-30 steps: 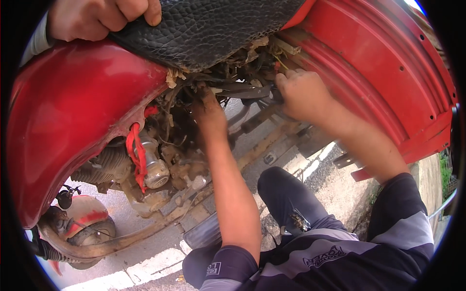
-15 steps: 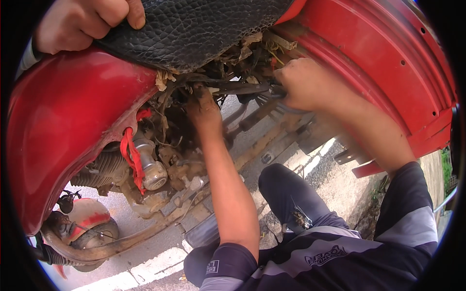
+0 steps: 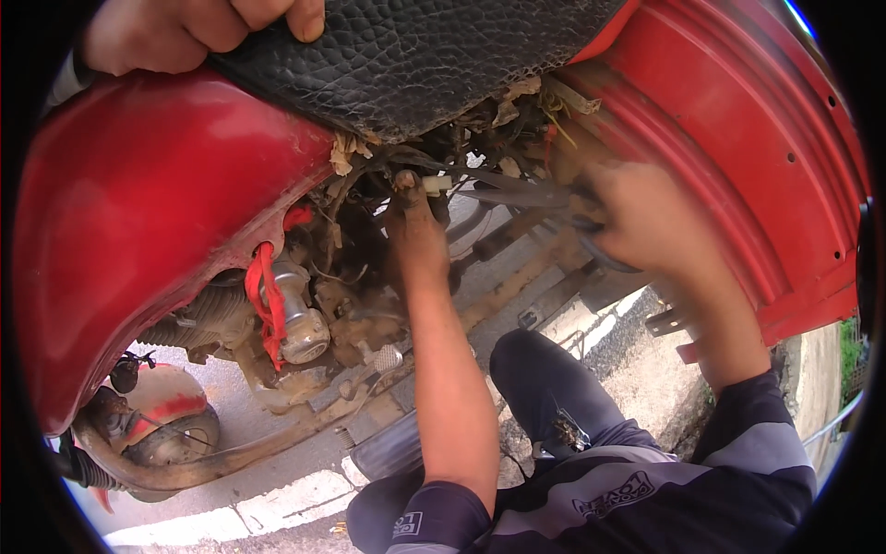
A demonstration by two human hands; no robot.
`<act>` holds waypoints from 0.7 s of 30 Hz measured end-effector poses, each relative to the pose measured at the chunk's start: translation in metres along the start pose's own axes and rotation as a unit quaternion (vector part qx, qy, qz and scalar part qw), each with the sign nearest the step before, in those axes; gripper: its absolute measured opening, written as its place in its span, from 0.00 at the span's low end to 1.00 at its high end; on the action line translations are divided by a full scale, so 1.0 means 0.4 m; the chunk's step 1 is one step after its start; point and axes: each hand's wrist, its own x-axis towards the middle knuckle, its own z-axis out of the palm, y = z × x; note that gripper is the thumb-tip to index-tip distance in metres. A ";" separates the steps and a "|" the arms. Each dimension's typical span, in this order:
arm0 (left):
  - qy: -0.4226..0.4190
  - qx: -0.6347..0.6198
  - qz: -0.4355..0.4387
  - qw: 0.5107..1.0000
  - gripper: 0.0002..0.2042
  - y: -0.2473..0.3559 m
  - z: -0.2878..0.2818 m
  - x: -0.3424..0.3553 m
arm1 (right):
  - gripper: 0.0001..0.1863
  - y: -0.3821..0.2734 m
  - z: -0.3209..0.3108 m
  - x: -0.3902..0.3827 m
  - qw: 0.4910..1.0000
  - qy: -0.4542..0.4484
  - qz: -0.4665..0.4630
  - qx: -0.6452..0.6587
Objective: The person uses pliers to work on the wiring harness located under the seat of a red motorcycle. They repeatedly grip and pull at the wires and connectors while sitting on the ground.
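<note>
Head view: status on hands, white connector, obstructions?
Right hand holding scissors. Left hand at white connector, grip partly hidden. Dry leaves close above; another person's hand on black seat.

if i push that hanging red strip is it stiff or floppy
The red strip would probably flop aside, hanging in creased folds. It looks thin, so likely light. It may swing rather than drop, its top seemingly caught at the red tank.

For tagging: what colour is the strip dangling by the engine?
The thin dangling strip is red; head view.
</note>
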 end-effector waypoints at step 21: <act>0.063 -0.166 -0.130 0.975 0.21 0.101 0.020 -0.018 | 0.23 -0.001 0.197 -0.105 0.976 0.070 0.054 0.197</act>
